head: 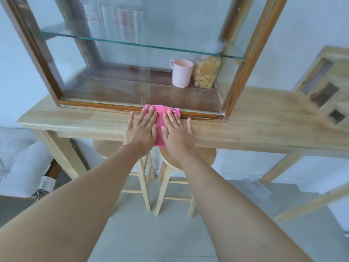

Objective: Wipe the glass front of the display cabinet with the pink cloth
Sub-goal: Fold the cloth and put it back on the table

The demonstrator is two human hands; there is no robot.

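Both hands lie flat with fingers spread, gripping nothing: the left hand (140, 129) and right hand (177, 132) press the folded pink cloth (160, 118) onto the pale wooden table (75, 118) near its front edge. The cloth's far end touches the bottom rail of the wood-framed glass display cabinet (243, 70), likely to flatten it into a pad before it goes up onto the hazy glass front (117, 76)

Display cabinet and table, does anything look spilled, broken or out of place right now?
Nothing broken or spilled. The cabinet glass looks hazy and streaked. Both hands, left and right, press the pink cloth flat on the table, not the glass.
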